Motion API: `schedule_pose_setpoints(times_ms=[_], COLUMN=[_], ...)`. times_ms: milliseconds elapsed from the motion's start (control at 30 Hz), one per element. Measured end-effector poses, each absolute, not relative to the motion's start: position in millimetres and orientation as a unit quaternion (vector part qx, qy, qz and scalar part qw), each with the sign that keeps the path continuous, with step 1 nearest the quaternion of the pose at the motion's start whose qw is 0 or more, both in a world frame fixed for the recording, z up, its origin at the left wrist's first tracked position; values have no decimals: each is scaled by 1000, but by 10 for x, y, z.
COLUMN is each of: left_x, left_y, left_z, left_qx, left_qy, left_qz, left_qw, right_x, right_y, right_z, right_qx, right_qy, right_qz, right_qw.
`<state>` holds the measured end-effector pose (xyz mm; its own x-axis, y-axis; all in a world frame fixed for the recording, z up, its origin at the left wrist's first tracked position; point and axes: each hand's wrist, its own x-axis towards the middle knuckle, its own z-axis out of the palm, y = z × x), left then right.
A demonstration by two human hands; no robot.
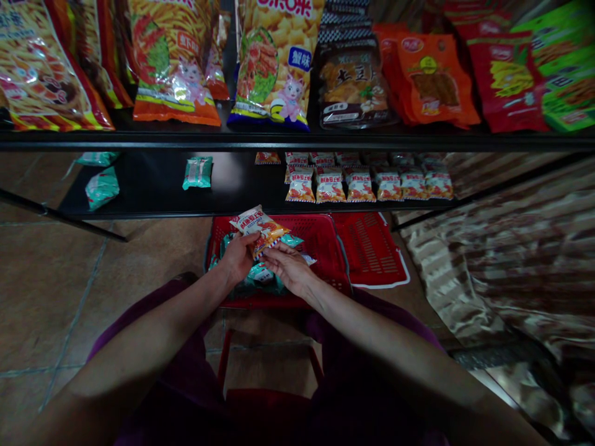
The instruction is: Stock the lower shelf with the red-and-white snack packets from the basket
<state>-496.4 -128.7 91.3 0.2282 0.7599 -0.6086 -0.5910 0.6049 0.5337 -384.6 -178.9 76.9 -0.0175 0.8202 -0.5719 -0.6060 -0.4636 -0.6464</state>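
The person's left hand [238, 257] and right hand [289, 266] both held one small snack packet [260, 230] over a red basket [325, 248] on the floor. The left fingers were closed around the packet's near edge, and the right fingers pinched its lower corner. The packet was white and orange, tilted a little. Under the hands, more small packets (some of them green) lay inside the basket. A flat red lid [372, 251] lay just beside the basket on its right side. In front, a low black shelf [158, 186] carried rows of the same small packets [367, 184] and a few green packets [198, 172]. The shelf above held big snack bags [274, 62] standing side by side
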Motion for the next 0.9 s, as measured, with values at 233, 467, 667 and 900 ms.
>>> schedule_pose_setpoints(times_ms=[233,467,667,900], left_x=[-4948,-4973,-5011,-5115], left_y=[-1296,-1271,-1254,-1176], left_z=[964,854,851,898], left_qx=[73,60,77,62], left_qy=[449,451,524,478], left_qz=[415,394,390,408], left_qw=[788,798,753,776], right_x=[-3831,-3829,-3742,-3592], right_y=[-1803,-1786,-1730,-1772], right_z=[808,814,688,708], right_qx=[-489,-524,-567,-571], right_qy=[-126,-187,-375,-655], right_qz=[704,664,528,307], right_qw=[498,500,509,388])
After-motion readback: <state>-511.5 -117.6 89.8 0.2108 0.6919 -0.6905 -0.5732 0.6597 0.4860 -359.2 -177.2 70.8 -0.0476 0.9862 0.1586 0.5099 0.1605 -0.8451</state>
